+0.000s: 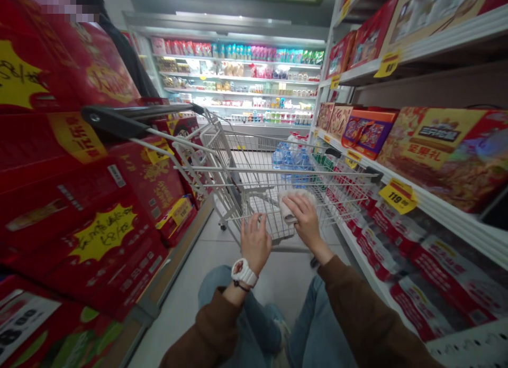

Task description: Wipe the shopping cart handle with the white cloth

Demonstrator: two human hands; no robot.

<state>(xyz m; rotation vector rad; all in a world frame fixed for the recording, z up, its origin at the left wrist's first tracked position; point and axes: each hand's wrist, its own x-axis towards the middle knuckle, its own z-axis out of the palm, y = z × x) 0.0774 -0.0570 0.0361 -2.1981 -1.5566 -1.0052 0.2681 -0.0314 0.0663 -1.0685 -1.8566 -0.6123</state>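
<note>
A metal shopping cart (257,172) stands sideways in front of my knees, its black handle at the left. My right hand (304,215) presses a whitish cloth (288,200) against the wire side of the basket, fingers bent over it. Lower and to the left, my left hand (256,238) is at the cart's wire side, fingers spread and nothing in them. Whether its fingertips touch the wires I cannot tell. A white watch (243,273) is on my left wrist. Behind the basket wires show large blue-tinted water bottles (291,159).
Stacked red gift boxes (91,199) line the left side. Shelves with boxed goods (440,151) and yellow price tags (398,195) run along the right. Lit refrigerated shelves (238,77) close off the far end. Part of a person in dark clothing (127,56) shows at upper left.
</note>
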